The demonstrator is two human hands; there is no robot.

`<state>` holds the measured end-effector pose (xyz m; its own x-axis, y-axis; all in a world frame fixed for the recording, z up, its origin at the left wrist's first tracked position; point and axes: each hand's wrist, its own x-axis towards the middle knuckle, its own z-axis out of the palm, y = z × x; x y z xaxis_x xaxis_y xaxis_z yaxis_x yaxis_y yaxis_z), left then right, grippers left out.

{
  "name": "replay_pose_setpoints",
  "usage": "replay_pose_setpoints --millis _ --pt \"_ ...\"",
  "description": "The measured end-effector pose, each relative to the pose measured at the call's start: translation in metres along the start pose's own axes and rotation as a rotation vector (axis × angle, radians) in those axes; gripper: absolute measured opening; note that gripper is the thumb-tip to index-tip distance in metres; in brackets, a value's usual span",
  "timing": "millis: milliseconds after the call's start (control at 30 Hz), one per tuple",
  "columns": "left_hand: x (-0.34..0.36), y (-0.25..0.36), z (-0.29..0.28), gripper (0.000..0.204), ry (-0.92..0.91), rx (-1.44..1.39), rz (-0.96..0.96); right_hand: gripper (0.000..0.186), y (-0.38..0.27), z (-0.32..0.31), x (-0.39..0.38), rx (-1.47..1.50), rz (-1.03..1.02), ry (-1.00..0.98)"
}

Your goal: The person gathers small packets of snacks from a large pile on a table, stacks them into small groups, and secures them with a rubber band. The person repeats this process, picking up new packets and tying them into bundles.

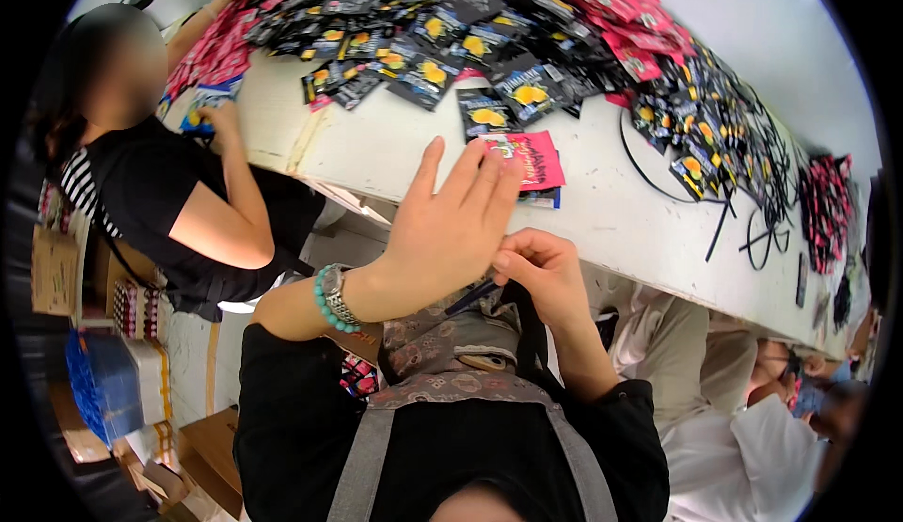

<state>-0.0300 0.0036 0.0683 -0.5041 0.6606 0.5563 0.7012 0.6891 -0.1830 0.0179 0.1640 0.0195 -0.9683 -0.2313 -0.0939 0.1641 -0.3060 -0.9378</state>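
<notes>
My left hand (451, 221), wearing a watch and turquoise beads, is stretched with fingers apart, its fingertips over a pink packet (533, 160) at the table edge. Its thumb is hidden. A blue-edged packet (546, 198) lies under the pink one, beside dark packets with yellow fruit pictures (527, 89). Just below and right of it, my right hand (538, 276) is pinched by the left hand's underside. A narrow dark strip (470, 298) shows below the pinch; whether those fingers grip it is unclear.
Piles of black and pink packets (649, 33) cover the back of the white table (263, 136). Black straps (715, 230) lie at right. A co-worker (179, 193) at left holds a blue packet (198, 108). Other people (724, 428) are at right. Boxes (212, 451) stand lower left.
</notes>
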Motion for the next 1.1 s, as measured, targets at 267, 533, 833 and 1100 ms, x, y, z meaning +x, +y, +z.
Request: replay_pose_setpoints --millis 267,533,833,1100 --pt "0.016 -0.038 0.054 0.026 -0.589 -1.358 -0.661 0.013 -0.018 -0.047 0.065 -0.632 -0.076 0.201" --pt "0.012 -0.05 0.132 0.06 -0.494 -0.735 -0.807 0.018 -0.006 -0.049 0.105 -1.377 -0.109 0.398" --pt "0.004 -0.001 0.128 0.046 -0.322 -0.827 -0.83 0.011 0.031 -0.063 0.08 -0.803 -0.275 0.427" --pt "-0.037 -0.014 0.137 0.096 -0.166 -1.186 -0.67 0.009 0.043 -0.055 0.068 -0.904 -0.741 0.467"
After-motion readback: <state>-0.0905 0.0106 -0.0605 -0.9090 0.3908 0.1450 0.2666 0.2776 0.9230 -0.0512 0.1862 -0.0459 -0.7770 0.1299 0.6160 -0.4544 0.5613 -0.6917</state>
